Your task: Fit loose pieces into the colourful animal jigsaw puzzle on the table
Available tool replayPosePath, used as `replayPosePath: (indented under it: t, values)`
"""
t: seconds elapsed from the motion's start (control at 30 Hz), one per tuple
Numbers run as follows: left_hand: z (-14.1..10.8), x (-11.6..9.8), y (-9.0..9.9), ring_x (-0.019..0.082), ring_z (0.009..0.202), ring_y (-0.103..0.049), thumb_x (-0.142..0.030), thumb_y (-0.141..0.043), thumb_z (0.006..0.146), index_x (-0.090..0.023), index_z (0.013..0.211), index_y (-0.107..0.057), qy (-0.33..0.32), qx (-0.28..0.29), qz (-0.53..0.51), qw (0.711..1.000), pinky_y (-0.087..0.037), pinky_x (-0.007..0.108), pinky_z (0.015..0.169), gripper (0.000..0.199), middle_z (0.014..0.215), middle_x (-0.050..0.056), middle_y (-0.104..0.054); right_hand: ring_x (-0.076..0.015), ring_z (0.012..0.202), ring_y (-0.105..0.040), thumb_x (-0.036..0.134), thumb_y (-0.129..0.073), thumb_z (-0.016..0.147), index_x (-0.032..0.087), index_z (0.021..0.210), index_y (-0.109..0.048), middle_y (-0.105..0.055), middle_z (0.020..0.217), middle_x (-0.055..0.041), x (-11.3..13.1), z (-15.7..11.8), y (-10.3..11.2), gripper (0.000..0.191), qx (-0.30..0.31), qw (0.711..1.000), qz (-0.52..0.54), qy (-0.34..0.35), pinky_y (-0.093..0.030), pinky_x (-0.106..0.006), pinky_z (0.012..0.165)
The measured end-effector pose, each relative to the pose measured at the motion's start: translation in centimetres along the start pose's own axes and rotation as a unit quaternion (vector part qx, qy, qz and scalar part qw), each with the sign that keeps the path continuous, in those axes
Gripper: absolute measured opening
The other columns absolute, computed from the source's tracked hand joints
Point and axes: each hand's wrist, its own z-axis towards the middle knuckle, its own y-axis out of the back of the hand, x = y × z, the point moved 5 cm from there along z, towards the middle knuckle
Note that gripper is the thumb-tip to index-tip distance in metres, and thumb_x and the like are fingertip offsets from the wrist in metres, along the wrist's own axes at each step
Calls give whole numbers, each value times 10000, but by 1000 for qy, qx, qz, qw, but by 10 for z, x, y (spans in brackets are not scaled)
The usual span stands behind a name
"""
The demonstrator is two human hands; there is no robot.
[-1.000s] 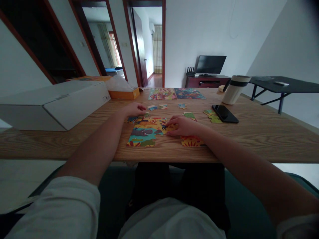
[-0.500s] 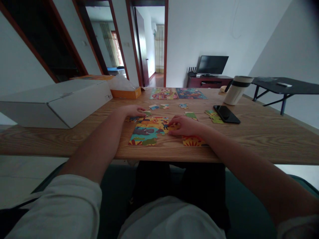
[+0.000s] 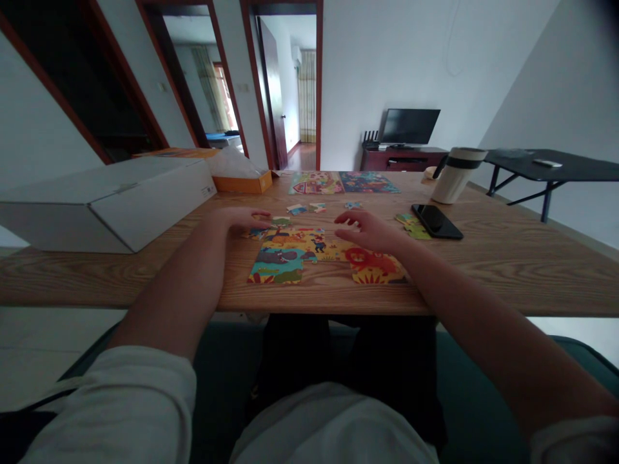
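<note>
A partly joined jigsaw puzzle (image 3: 280, 258) with a hippo and other animals on yellow and teal lies near the table's front edge. Its right part carries a red lion (image 3: 372, 261), with a gap of bare wood between the two lower parts. My right hand (image 3: 367, 231) hovers over the upper right of the puzzle, fingers apart, holding nothing. At the upper left, my left hand (image 3: 244, 219) has its fingers spread beside a green puzzle piece (image 3: 281, 221). Dark blue pieces (image 3: 255, 232) show partly under that hand.
Loose puzzle pieces (image 3: 317, 207) lie beyond the puzzle. A phone (image 3: 437, 222) rests by green pieces (image 3: 414, 227), with a mug (image 3: 457, 175) behind. A white box (image 3: 111, 200) and an orange box (image 3: 244, 182) stand left. Picture sheets (image 3: 343, 183) lie at the back.
My right hand has let go of the puzzle's right part and moved up and right, uncovering the lion. My left hand has drawn back left from the green piece.
</note>
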Motion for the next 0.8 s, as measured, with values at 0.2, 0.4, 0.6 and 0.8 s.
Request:
replayPosePath:
  t: [0.2, 0.4, 0.6, 0.8]
  values:
    - [2, 10, 4, 285, 1191, -606, -705, -675, 685, -286, 1393, -592, 5, 31, 8, 999, -470, 280, 935, 827, 1369, 55, -637, -227, 942, -658, 423, -645, 910, 200, 1108, -712, -711, 1069, -98, -3, 1, 5, 306, -5, 1000, -10, 7, -510, -354, 843]
    - [-6, -1, 2, 284, 1140, -614, -676, -709, 662, -249, 1355, -590, -26, 46, -2, 999, -486, 296, 914, 823, 1348, 66, -632, -239, 971, -653, 411, -634, 919, 180, 1123, -704, -709, 1073, -106, 0, 0, 6, 316, 0, 1000, -12, 9, -503, -371, 860]
    - [-9, -4, 5, 283, 1086, -635, -653, -712, 622, -237, 1247, -652, -12, 50, 9, 999, -509, 279, 831, 754, 1224, 77, -680, -228, 951, -655, 407, -647, 905, 208, 1096, -713, -709, 1058, -96, -1, 0, 6, 284, -6, 1000, -10, 16, -511, -359, 856]
    - [-14, 8, 7, 285, 963, -669, -572, -725, 618, -228, 1201, -676, 31, 58, -2, 998, -541, 285, 718, 679, 1102, 89, -713, -230, 951, -656, 384, -635, 908, 190, 1093, -712, -713, 1051, -100, 1, -1, 8, 279, -10, 1000, -11, 16, -512, -362, 862]
